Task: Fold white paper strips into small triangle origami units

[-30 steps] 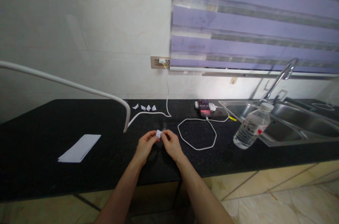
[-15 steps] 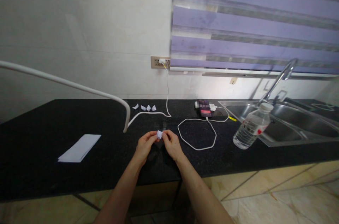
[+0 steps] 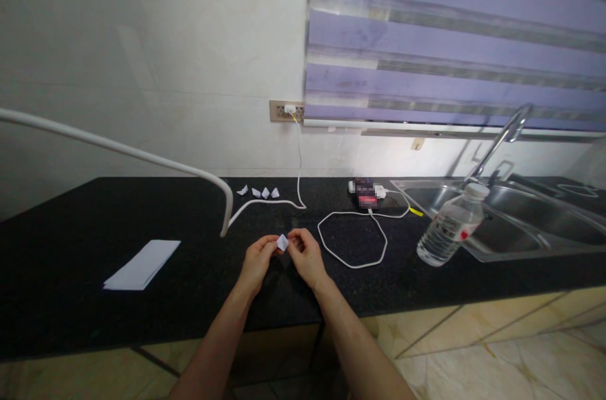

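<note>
A small white piece of folded paper, diamond-shaped from here, is held up just above the black countertop. My left hand pinches its left side between thumb and fingers. The fingertips of my right hand are closed together at its right edge; their exact contact is hard to make out. Several similar little folded papers lie in a row farther back. To the left rests a stack of flat white paper sheets.
A white cable arches in from the left and runs to the wall outlet. Right of my hands lie a looped white cable and a phone-like device. A water bottle stands before the sink and faucet.
The folded paper has turned to show a flat diamond face and shifted slightly left. My right fingers have drawn back a little from it. Everything else stays in place.
</note>
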Demonstrator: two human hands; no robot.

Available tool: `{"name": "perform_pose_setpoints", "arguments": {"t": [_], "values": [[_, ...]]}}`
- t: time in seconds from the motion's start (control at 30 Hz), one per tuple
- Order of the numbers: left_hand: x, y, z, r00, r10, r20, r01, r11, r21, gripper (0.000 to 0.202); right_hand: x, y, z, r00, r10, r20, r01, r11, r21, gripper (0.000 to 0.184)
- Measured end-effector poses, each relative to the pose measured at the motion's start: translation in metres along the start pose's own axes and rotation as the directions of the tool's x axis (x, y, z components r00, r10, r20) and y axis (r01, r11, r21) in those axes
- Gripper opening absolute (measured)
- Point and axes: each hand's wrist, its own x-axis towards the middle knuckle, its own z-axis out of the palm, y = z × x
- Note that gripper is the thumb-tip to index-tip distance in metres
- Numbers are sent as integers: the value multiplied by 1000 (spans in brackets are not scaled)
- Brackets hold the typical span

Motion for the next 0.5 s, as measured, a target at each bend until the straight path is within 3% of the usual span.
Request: {"name": "perform_pose_setpoints", "arguments": {"t": [0.13,0.5], "values": [[0,0,0,999,26,-18,-25,998,55,18,1,-1,-1,997,-67,36,68,997,-40,8],[-1,4,2,997,11,-75,-11,1000,1,27,-2,-6,-1,995,-54,85,53,999,8,14]]}}
